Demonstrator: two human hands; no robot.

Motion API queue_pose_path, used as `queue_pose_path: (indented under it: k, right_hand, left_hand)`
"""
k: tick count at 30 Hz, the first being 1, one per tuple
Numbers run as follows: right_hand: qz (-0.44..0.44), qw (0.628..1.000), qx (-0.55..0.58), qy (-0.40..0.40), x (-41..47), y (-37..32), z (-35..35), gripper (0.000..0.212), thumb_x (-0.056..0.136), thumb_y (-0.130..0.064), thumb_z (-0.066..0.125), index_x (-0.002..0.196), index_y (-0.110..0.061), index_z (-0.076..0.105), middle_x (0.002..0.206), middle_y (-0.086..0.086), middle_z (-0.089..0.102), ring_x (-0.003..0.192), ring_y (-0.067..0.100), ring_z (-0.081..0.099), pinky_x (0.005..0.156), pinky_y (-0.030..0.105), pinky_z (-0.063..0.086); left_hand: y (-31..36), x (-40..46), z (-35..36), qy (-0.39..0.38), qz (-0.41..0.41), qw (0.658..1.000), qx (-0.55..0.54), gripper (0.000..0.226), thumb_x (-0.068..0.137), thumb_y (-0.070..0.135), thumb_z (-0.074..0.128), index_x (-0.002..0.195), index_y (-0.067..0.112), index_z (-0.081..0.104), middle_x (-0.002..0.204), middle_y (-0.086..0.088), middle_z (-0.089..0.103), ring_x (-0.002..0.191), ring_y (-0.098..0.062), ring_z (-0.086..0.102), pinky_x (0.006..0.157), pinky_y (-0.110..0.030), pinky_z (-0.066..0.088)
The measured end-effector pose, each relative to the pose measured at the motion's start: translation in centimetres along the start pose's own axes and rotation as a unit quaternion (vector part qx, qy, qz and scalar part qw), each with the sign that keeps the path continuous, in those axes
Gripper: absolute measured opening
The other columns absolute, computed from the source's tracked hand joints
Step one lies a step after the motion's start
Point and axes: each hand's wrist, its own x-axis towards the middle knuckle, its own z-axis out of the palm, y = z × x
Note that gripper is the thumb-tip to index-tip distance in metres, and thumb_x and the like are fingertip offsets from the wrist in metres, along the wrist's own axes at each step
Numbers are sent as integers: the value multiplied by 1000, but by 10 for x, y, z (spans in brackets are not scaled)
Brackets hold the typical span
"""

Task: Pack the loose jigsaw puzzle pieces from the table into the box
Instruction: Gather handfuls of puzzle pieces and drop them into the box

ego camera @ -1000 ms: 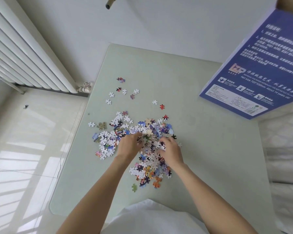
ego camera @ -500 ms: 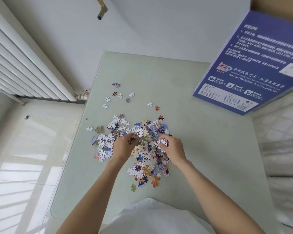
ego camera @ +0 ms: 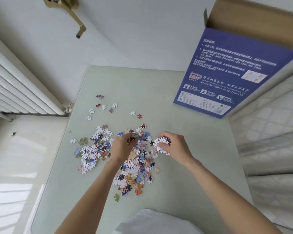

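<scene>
Clutching puzzle pieces [ego camera: 162,142], right hand [ego camera: 173,146] beside the pile [ego camera: 125,159]; left hand [ego camera: 123,147] likewise, over it.

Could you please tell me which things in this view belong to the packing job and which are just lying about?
Part of the job:
- puzzle pieces
- blue box
- left hand
- right hand, holding a clump of pieces
- table

Just lying about:
- radiator
- brass handle
- quilted bedding
</scene>
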Motion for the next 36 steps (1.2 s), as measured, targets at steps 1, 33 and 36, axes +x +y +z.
queue_pose_path:
  k: [1, 33, 36]
  right_hand:
    - [-18, 1000, -2, 5, 1, -6, -17, 21, 81, -18, 72, 101, -21, 69, 90, -13, 65, 67, -5, 54, 67, 10, 37]
    - [-273, 927, -195, 170, 146, 7, -360, 14, 88, -13, 62, 100, -12, 70, 101, 1, 66, 88, 14, 62, 75, 31, 53]
    - [-265, 925, -208, 178, 146, 6, -356, 18, 90, -9, 57, 101, -15, 70, 98, -1, 69, 86, 11, 63, 79, 32, 52]
  left_hand:
    - [11, 3, -3, 11, 14, 1000, -17, 16, 85, 21, 67, 96, 11, 72, 79, -3, 72, 63, -7, 60, 54, -3, 41]
    - [348, 262, -5, 13, 369, 923, 111, 10, 83, 29, 66, 89, 22, 71, 83, 8, 71, 77, -10, 64, 78, -35, 51]
    - [345, 256, -3, -12, 373, 919, 126, 19, 88, 37, 58, 92, 24, 71, 87, 9, 71, 79, -10, 63, 74, -33, 51]
